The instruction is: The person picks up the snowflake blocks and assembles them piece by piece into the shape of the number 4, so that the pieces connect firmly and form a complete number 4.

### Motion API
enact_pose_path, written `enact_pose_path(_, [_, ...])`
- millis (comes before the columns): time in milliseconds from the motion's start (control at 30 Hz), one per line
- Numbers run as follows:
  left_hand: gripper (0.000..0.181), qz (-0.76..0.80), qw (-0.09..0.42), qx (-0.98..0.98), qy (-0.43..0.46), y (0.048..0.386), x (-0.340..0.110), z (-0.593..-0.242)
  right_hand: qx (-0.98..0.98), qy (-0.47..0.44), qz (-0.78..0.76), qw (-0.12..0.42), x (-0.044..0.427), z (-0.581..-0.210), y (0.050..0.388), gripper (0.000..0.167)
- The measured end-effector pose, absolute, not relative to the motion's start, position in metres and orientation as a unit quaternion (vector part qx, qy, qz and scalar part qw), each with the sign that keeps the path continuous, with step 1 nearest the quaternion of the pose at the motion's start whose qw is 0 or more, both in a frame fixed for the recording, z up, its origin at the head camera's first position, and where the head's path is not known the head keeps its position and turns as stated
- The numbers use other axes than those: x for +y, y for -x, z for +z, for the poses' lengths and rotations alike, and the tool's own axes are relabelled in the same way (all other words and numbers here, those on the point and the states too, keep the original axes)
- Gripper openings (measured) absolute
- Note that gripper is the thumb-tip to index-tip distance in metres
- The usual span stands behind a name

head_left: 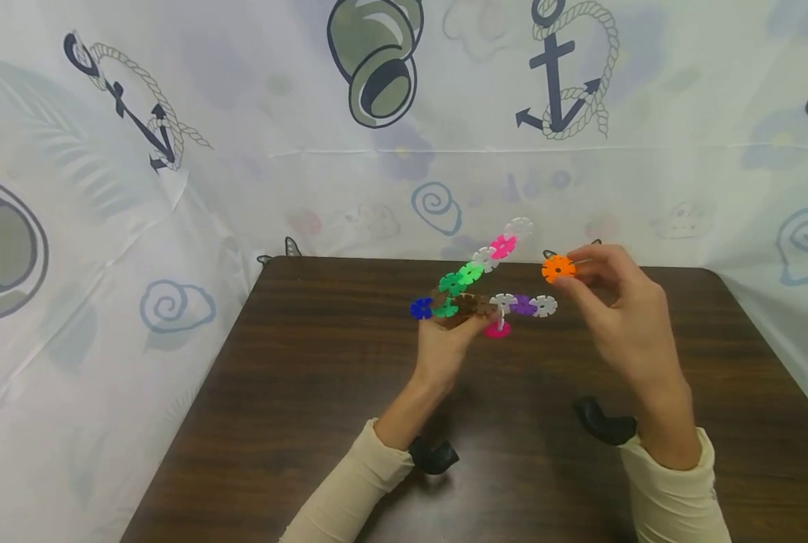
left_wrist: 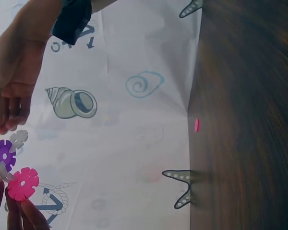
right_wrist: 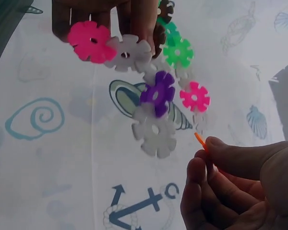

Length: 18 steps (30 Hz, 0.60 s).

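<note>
My left hand (head_left: 442,351) grips a joined structure of notched plastic flower discs, with two chains branching to the right. The upper chain carries a green disc (head_left: 471,272), a pink disc (head_left: 503,246) and clear ones. Along the lower chain are brown discs, a purple disc (head_left: 523,305) and white ones; a blue disc (head_left: 420,308) sits at the left end. Another pink disc (right_wrist: 92,41) sticks out near the left fingers. Between thumb and fingertips, my right hand (head_left: 624,309) pinches an orange disc (head_left: 558,269), edge-on in the right wrist view and apart from the structure.
Both hands are above a dark wooden table (head_left: 295,422). Behind it hangs a white sheet (head_left: 241,188) printed with shells and anchors. A small pink piece (left_wrist: 197,125) shows near the table edge in the left wrist view. Black straps (head_left: 434,457) are on the wrists.
</note>
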<state>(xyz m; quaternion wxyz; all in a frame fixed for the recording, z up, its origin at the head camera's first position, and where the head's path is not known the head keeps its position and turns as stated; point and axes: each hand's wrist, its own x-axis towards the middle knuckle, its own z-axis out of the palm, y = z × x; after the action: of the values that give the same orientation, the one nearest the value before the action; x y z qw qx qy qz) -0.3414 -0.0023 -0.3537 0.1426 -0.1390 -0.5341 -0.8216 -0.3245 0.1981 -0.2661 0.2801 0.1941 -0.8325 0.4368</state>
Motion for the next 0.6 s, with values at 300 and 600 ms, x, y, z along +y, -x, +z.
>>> enact_pose_path(300, [0.030, -0.823, 0.148, -0.527, 0.149, 0.338, -0.001, -0.352, -0.848, -0.240, 0.374, 0.290, 0.176, -0.262, 0.322, 0.030])
enact_pose_path(600, [0.036, -0.817, 0.182, -0.524, 0.156, 0.336, 0.002, -0.350, -0.864, -0.266, 0.334, 0.267, 0.165, -0.260, 0.316, 0.030])
